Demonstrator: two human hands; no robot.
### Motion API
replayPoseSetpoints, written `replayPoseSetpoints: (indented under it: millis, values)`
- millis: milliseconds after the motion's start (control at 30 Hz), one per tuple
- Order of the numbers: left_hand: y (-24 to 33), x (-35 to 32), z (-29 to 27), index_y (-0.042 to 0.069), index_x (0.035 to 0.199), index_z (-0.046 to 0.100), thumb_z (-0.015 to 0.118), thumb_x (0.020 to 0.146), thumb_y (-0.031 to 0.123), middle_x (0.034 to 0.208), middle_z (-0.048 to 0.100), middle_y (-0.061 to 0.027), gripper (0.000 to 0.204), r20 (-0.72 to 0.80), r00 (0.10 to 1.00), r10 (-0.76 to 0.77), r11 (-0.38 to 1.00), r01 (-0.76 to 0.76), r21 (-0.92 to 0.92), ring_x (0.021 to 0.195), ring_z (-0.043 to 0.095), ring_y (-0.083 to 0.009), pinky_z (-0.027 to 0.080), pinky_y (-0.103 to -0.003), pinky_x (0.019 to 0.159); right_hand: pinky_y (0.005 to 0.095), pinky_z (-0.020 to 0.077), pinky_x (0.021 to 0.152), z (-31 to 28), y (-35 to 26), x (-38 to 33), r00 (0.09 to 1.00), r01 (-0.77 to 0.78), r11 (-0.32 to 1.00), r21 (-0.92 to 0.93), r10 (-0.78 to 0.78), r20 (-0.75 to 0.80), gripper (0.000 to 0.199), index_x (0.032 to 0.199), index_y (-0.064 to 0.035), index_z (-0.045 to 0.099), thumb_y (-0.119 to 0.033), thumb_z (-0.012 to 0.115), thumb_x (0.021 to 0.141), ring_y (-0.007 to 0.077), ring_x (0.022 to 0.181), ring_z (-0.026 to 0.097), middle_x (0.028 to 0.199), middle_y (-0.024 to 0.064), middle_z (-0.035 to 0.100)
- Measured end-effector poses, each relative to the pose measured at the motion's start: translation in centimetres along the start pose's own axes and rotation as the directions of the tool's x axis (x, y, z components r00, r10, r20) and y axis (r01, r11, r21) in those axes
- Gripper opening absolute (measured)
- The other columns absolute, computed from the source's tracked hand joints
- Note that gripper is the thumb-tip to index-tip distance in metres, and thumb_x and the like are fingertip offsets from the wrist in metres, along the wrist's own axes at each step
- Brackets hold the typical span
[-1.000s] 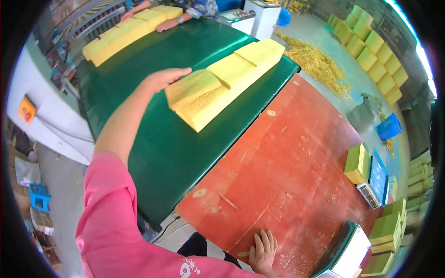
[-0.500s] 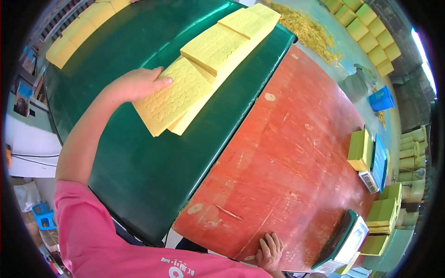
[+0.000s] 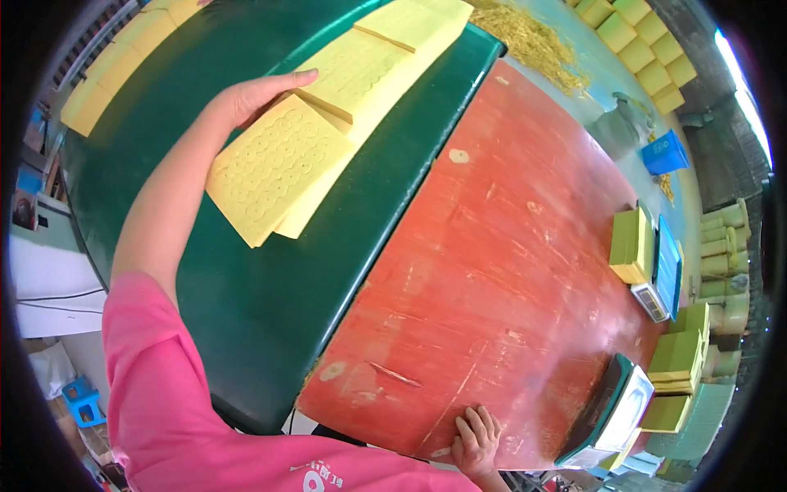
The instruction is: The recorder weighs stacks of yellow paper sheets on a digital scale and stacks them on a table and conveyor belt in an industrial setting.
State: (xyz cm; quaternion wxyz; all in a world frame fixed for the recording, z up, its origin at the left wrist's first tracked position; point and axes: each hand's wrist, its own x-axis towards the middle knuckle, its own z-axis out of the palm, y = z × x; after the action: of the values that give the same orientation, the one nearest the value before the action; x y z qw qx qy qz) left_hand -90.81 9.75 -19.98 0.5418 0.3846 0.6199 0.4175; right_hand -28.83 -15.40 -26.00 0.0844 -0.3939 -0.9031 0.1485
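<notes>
A long row of yellow joss paper stacks, stamped with rows of coin-like rings, lies overlapping across the green table top. My left hand is at the left side of this row, where the nearest stack meets the second stack. Its thumb stretches out over the second stack's edge, while the other fingers are mostly hidden behind the paper. At the near edge of the red board, my right hand rests with its fingers loosely laid on the surface, holding nothing.
Two scales, one blue-topped and one green-edged, stand at the right. Yellow paper bundles sit beside them. More yellow blocks line the far left edge. Straw-like material and a blue bin are on the floor beyond.
My left hand has slid away from me along the row, its thumb passing from the nearest stack to the second one. The right hand stays on the red board. The view has shifted slightly.
</notes>
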Motion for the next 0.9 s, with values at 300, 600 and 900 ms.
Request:
replayPoseSetpoints:
  millis: [300,600,900]
  values:
    - [-0.7,-1.5,3.1,0.006,0.123,0.061,0.064,0.088,0.040,0.104,0.069,-0.0082,0.049,0.027,0.977,-0.213,0.976,0.214,-0.031,0.088,0.066,-0.0142,0.053,-0.032,0.076,0.0519,0.0388,0.101,-0.1,-0.1,0.0,1.000,-0.004,1.000,0.006,0.004,-0.025,0.040,0.115,-0.0053,0.063,-0.010,0.061,0.075,0.0376,0.121,0.052,0.126,0.0159,0.057]
    - [0.2,-5.9,19.9,0.007,0.150,0.030,0.060,0.089,0.027,0.135,0.053,-0.0113,0.071,0.133,0.991,-0.029,1.000,0.030,-0.006,0.116,0.056,-0.0207,0.047,-0.035,0.097,0.0459,0.0394,0.103,-0.7,0.8,-0.5,0.995,-0.001,0.998,0.067,0.007,-0.101,0.041,0.117,-0.0068,0.063,-0.007,0.062,0.077,0.0321,0.124,0.052,0.129,0.0116,0.058]
    - [-3.5,-13.2,44.3,0.005,0.142,0.043,0.064,0.088,0.032,0.124,0.058,-0.0088,0.064,0.378,0.925,0.030,1.000,-0.026,-0.016,0.110,0.055,-0.0176,0.047,-0.034,0.092,0.0421,0.0498,0.093,-0.9,2.3,-6.9,0.905,0.127,0.833,0.539,0.125,-0.406,0.027,0.108,-0.0029,0.065,0.002,0.062,0.081,0.0324,0.114,0.060,0.120,0.0135,0.063]
